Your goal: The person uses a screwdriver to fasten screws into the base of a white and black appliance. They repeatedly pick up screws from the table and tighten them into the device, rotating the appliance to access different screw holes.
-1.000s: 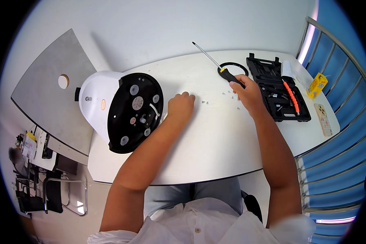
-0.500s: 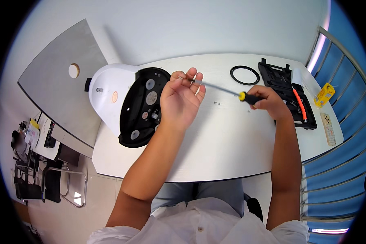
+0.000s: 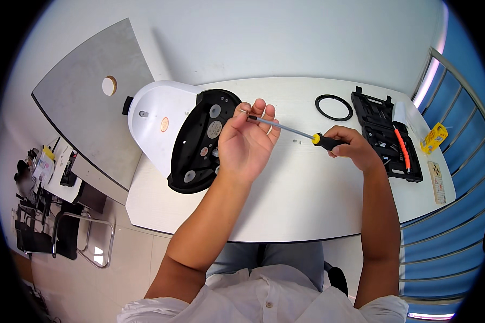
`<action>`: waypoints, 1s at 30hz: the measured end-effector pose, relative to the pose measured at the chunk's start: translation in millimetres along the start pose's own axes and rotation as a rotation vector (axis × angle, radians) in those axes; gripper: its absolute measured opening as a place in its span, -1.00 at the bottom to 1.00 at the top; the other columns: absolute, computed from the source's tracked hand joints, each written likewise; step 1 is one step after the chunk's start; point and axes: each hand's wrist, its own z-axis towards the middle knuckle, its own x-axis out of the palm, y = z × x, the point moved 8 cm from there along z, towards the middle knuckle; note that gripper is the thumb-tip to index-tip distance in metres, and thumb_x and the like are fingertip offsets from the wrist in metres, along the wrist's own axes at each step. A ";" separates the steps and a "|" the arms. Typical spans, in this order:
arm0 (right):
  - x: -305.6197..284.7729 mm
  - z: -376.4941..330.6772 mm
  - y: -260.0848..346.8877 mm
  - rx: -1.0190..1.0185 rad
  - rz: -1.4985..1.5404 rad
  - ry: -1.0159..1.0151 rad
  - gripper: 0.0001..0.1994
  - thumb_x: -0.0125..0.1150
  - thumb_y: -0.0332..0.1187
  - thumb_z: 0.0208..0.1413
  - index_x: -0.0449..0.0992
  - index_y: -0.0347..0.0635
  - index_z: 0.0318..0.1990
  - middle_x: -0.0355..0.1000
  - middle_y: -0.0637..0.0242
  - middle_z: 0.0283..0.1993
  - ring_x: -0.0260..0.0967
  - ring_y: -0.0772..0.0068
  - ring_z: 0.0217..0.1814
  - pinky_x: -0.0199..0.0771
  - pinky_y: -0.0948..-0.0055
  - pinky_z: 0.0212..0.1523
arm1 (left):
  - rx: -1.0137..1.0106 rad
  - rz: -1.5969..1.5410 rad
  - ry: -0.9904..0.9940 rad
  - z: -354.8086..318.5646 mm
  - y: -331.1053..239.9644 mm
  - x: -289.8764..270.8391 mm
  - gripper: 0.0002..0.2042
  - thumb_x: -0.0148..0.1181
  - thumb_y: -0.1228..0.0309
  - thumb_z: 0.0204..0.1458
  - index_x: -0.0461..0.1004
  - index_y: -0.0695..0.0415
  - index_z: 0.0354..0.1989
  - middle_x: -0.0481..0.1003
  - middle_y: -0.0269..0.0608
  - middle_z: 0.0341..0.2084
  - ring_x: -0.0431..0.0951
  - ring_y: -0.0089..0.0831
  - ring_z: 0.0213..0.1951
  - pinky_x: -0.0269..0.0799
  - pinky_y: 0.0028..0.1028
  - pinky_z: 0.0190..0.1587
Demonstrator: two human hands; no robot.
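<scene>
My right hand (image 3: 353, 147) grips the yellow-and-black handle of a long screwdriver (image 3: 302, 132), whose thin shaft points left. My left hand (image 3: 247, 142) is raised palm up, and its fingertips pinch a small screw at the screwdriver's tip. Just left of that hand lies a white appliance (image 3: 156, 118) tipped on its side, showing its round black base plate (image 3: 199, 141) with several round pads.
On the white table (image 3: 307, 199) lie a black rubber ring (image 3: 333, 107), an open black tool case (image 3: 385, 134) with an orange tool, and a few tiny screws. A yellow box (image 3: 434, 138) sits at the right edge. A grey table stands to the left.
My right hand lifted the screwdriver off the table and swung its tip left. My left hand rose from the table with a screw and met the tip.
</scene>
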 end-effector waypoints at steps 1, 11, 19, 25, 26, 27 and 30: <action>0.3 0.0 0.5 -0.005 0.004 0.000 -0.73 0.15 -0.43 -0.20 0.46 -0.20 -0.24 0.35 0.43 -0.45 0.24 0.62 -0.39 0.26 0.59 -0.30 | -0.002 0.000 0.003 -0.2 0.4 0.0 -0.99 0.07 0.44 -0.01 0.38 0.04 -0.42 0.43 -0.34 -0.20 0.40 -0.34 -0.04 0.35 -0.27 0.00; 1.8 1.7 -2.1 0.024 -0.005 -0.021 -0.75 0.12 -0.45 -0.17 0.46 -0.17 -0.24 0.34 0.46 -0.47 0.20 0.64 -0.42 0.21 0.60 -0.35 | 0.027 0.035 0.006 -2.8 1.5 -4.9 -0.96 0.03 0.38 0.11 0.42 -0.03 -0.34 0.42 -0.40 -0.20 0.40 -0.40 -0.06 0.37 -0.31 -0.02; 2.0 2.4 -0.5 0.012 -0.029 -0.025 -0.74 0.13 -0.45 -0.18 0.46 -0.17 -0.23 0.32 0.47 -0.47 0.19 0.64 -0.43 0.20 0.60 -0.36 | 0.041 0.064 0.056 -4.3 3.8 -2.1 -0.93 0.03 0.33 0.15 0.45 -0.08 -0.29 0.43 -0.46 -0.20 0.40 -0.45 -0.06 0.37 -0.33 -0.03; 3.7 2.0 0.3 0.019 -0.038 -0.016 -0.74 0.12 -0.45 -0.18 0.46 -0.18 -0.23 0.32 0.47 -0.47 0.18 0.65 -0.44 0.20 0.61 -0.38 | 0.052 0.072 0.070 -5.7 2.2 -1.5 -0.94 0.05 0.33 0.14 0.46 -0.09 -0.30 0.43 -0.46 -0.19 0.40 -0.46 -0.06 0.38 -0.33 -0.03; 3.7 2.0 0.8 0.017 -0.043 -0.018 -0.74 0.12 -0.45 -0.18 0.46 -0.18 -0.23 0.32 0.47 -0.47 0.18 0.65 -0.44 0.19 0.61 -0.38 | 0.060 0.086 0.069 -6.0 1.3 -2.1 -0.94 0.05 0.34 0.14 0.46 -0.09 -0.29 0.43 -0.46 -0.19 0.41 -0.46 -0.06 0.38 -0.33 -0.03; 4.0 2.0 1.5 0.015 -0.049 -0.020 -0.74 0.12 -0.45 -0.18 0.46 -0.18 -0.23 0.32 0.47 -0.47 0.18 0.65 -0.44 0.19 0.61 -0.39 | 0.068 0.100 0.069 -6.3 0.3 -2.8 -0.94 0.06 0.34 0.13 0.46 -0.10 -0.29 0.43 -0.45 -0.18 0.41 -0.46 -0.06 0.38 -0.33 -0.03; 5.6 0.7 6.4 0.004 -0.090 -0.037 -0.73 0.06 -0.47 -0.18 0.44 -0.23 -0.22 0.33 0.41 -0.48 0.20 0.63 -0.46 0.21 0.59 -0.39 | 0.087 0.138 0.052 -6.9 -2.2 -5.2 -0.95 0.07 0.34 0.13 0.46 -0.10 -0.29 0.44 -0.44 -0.16 0.41 -0.45 -0.06 0.38 -0.33 -0.03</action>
